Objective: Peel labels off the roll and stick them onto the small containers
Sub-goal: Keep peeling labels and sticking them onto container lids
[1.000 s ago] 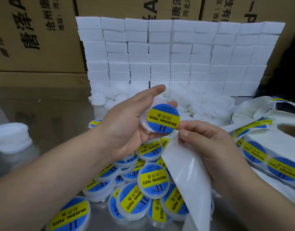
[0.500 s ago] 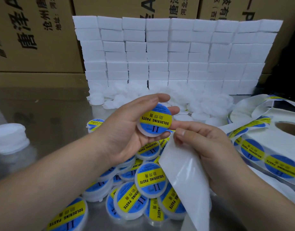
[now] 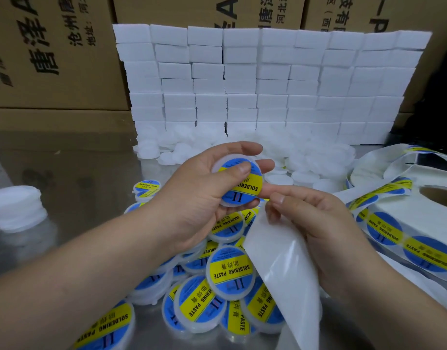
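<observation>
My left hand [image 3: 204,188] holds a small round white container [image 3: 245,188] bearing a blue and yellow "SOLDERING PASTE" label, and its thumb presses on the label's top. My right hand [image 3: 316,223] sits just right of it and pinches the white backing strip [image 3: 283,274], which hangs down bare. The label roll [image 3: 419,223] lies at the right with several blue and yellow labels on its strip. A pile of labelled containers [image 3: 230,271] lies on the table under my hands.
Unlabelled white containers [image 3: 305,157] are heaped behind my hands, before a wall of stacked white boxes [image 3: 268,82]. Cardboard cartons [image 3: 53,51] stand behind. A stack of white lids [image 3: 15,208] sits at the left on the shiny metal table [image 3: 78,173].
The left thumb has moved onto the label of the held container, pressing it. The container has dropped a little lower, closer to the right hand, which keeps hold of the backing strip.
</observation>
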Tool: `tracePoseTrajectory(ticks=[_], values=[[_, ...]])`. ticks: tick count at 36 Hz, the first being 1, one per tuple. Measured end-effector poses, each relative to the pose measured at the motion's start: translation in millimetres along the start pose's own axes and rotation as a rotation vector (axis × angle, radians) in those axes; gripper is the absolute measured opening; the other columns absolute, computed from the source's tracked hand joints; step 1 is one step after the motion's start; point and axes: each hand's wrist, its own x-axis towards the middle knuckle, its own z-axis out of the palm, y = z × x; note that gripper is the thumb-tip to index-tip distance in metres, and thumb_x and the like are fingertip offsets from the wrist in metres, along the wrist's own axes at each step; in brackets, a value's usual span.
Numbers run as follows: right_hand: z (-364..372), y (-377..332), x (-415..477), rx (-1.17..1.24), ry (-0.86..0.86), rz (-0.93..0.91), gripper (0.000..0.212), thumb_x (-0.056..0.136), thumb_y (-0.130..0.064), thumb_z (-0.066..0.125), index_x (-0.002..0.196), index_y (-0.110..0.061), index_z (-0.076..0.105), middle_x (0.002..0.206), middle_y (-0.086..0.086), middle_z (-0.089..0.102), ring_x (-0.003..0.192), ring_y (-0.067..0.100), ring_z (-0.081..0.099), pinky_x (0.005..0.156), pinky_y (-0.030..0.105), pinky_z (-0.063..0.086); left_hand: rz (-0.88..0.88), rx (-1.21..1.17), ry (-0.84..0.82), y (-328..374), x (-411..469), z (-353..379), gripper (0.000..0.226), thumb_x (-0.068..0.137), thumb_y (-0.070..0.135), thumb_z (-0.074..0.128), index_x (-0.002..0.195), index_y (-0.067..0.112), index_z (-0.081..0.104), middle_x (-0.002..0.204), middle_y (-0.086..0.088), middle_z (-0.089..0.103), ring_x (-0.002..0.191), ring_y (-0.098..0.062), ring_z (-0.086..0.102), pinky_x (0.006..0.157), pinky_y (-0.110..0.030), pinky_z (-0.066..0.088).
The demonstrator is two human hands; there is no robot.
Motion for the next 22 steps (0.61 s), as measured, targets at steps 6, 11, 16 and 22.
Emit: tracePoseTrajectory(ticks=[6,11,16,22], values=[[-4,6,3,-0.087,0.078,-0.015,0.015,0.071,-0.021,0.069,0.083,-0.014,0.075,0.056,-0.011,0.057,0.059,-0.001,0.055,0.068,0.023,0.038,0.184,0.057,0.221,14,6,-2,0.019,0.094,0.008,0.045,0.093,0.021,0.057,0.085,0.002,0.073,0.070,-0.018,0.071,0.053,-0.022,0.053],[-6,9,7,-0.138,0.180,-0.047,0.027,0.069,-0.024,0.062,0.076,0.002,0.064,0.061,-0.019,0.064,0.064,-0.011,0.056,0.076,0.026,0.039,0.263,0.140,0.368,33,9,-15,0.010,0.096,0.015,0.044,0.094,0.022,0.051,0.075,0.002,0.073,0.058,-0.020,0.069,0.044,-0.017,0.047],[0,6,0,-0.283,0.151,-0.177,0.031,0.067,-0.045,0.058,0.068,-0.015,0.066,0.062,-0.017,0.061,0.066,-0.006,0.058,0.070,0.019,0.042,0.165,0.570,0.204,10,-3,0,0.013,0.088,0.039,0.047,0.082,0.030,0.055,0.050,0.007,0.058,0.032,-0.011,0.051,0.035,-0.014,0.037],[6,9,-4,-0.511,0.117,-0.300,0.048,0.068,-0.059,0.047,0.079,-0.013,0.059,0.066,0.016,0.057,0.061,0.027,0.052,0.060,0.047,0.046,0.204,0.776,0.081,-11,-10,6,0.018,0.088,0.049,0.041,0.084,0.037,0.055,0.062,0.019,0.058,0.055,0.004,0.053,0.050,-0.012,0.041]])
